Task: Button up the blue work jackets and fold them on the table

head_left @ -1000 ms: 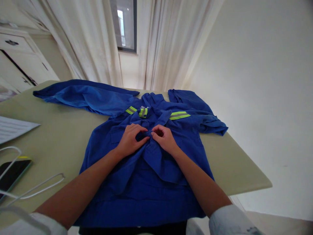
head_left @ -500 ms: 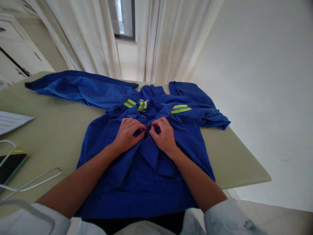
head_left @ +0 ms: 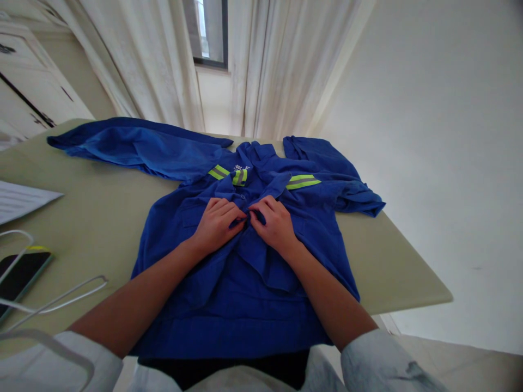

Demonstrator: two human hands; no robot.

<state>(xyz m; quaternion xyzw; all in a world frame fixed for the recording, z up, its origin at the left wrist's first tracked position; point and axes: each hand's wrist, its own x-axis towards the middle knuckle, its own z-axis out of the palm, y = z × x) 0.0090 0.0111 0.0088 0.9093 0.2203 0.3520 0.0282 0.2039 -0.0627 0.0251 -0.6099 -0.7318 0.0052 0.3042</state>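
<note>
A blue work jacket with yellow-green reflective stripes lies spread on the pale green table, collar away from me. My left hand and my right hand meet at the middle of the jacket's front. Both pinch the fabric of the front opening, fingertips almost touching each other. One sleeve stretches far to the left, the other is bunched at the right table edge.
A white wire hanger and a dark phone lie at the left front of the table, with a sheet of paper behind them. White curtains hang beyond the table. The table's right edge drops to the floor.
Both hands have stayed at the jacket's front opening, fingers working slightly on the fabric. The view has shifted a little downward since a second ago.
</note>
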